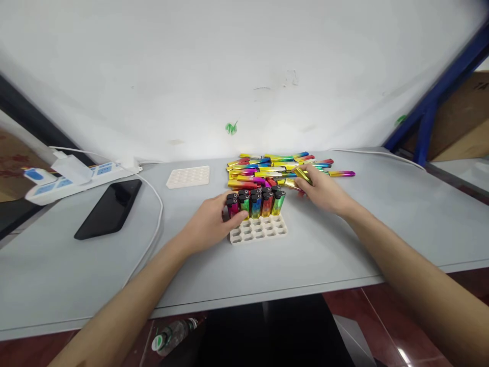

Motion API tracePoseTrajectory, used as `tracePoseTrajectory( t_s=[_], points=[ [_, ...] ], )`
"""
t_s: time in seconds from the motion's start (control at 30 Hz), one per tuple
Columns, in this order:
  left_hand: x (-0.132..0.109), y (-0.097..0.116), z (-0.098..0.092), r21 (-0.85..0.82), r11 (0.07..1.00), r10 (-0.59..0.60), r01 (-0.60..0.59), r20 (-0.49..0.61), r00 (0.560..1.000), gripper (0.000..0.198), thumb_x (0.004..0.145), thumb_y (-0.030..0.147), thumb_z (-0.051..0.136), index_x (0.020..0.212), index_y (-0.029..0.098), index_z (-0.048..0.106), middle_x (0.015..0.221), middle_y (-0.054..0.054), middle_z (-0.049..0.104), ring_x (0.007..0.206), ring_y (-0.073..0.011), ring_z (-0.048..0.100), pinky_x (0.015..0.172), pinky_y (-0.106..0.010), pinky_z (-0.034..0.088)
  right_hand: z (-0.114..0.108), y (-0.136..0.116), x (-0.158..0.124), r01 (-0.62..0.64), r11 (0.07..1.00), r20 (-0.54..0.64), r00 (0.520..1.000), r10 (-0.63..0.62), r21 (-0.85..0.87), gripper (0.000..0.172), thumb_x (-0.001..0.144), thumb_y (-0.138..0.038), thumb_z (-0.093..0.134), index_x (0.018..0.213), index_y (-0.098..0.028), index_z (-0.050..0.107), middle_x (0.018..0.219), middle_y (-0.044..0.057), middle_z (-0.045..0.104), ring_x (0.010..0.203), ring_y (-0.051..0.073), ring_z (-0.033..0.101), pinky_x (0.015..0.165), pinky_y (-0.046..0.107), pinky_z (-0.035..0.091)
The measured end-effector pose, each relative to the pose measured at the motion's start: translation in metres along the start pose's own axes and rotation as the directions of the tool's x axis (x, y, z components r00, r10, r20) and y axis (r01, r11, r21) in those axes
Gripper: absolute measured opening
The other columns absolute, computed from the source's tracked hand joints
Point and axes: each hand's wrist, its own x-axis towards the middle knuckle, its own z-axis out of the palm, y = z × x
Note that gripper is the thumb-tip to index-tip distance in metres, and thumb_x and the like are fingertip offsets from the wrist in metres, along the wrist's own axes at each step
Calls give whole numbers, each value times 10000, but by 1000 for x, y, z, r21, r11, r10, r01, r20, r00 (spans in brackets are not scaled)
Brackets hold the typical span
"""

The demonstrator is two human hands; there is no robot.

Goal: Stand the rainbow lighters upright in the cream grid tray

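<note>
The fingers (305, 179) of our right hand (324, 194) pinch a gold lighter (302, 175) at the near right edge of the pile of lighters (275, 168), which lies at the back of the grey tabletop (344, 244) against the white wall. In this one head view, our left hand (212, 223) rests on the tabletop with its fingers curled loosely against the left side of the cream tray (263, 230), steadying it and holding nothing. The tray sits just in front of the pile, its far rows filled with upright lighters (255, 202) with black caps, its near cells bare. A second cream tray (188, 177) lies further left. A black phone (110, 208) and a white power strip (76, 178) sit well to the left, a white cable curving beside them.
</note>
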Motion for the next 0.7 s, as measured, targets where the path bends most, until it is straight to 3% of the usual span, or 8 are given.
tracePoseTrajectory(
  t_s=[0.17, 0.27, 0.37, 0.47, 0.57, 0.7],
  points=[
    [0, 2, -1, 1, 1000, 1, -1, 0, 1000, 343, 897, 461, 521, 1118, 207, 587, 892, -1, 668, 740, -167, 569, 671, -291, 436, 11, 2, 0, 133, 986, 27, 991, -131, -96, 269, 964, -388, 397, 1123, -222, 535, 814, 65, 691, 739, 254, 627, 653, 324, 424],
    [-1, 3, -1, 8, 1000, -3, 3, -1, 1000, 335, 895, 457, 521, 1108, 208, 589, 900, -4, 671, 739, -170, 571, 656, -291, 434, 12, 2, 0, 164, 980, 37, 986, -160, -116, 295, 974, -398, 385, 1163, -230, 538, 955, 97, 708, 863, 278, 643, 706, 334, 441],
    [-1, 3, -1, 12, 1000, -6, 6, 2, 1000, 332, 893, 457, 524, 1103, 208, 587, 888, -1, 668, 731, -169, 569, 652, -290, 433, 11, 0, -1, 177, 978, -28, 983, -181, -109, 291, 968, -391, 402, 1183, -234, 519, 1056, 107, 698, 1012, 299, 616, 780, 353, 444],
    [-1, 2, -1, 21, 1000, -6, 6, 2, 1000, 326, 896, 464, 521, 1076, 202, 590, 850, 4, 658, 707, -163, 555, 648, -288, 430, 9, -3, -2, 120, 993, -175, 977, -122, -24, 325, 955, -399, 423, 1220, -211, 443, 908, 86, 685, 831, 269, 625, 713, 346, 436],
    [-1, 1, 0, 27, 1000, -5, 5, -6, 1000, 338, 897, 475, 519, 1083, 202, 593, 855, 5, 659, 705, -162, 553, 642, -286, 425, 6, -5, -3, 24, 997, -252, 968, -5, 69, 284, 946, -419, 421, 1144, -216, 443, 695, 17, 594, 601, 213, 539, 598, 321, 387],
    [-1, 0, 0, 21, 1000, 2, -2, -10, 1000, 341, 899, 471, 524, 1110, 210, 590, 883, 8, 663, 727, -161, 560, 648, -281, 425, 4, -4, -2, 45, 988, -271, 962, -4, 147, 152, 908, -302, 426, 986, -229, 535, 801, 25, 627, 684, 189, 546, 640, 309, 397]
  ],
)
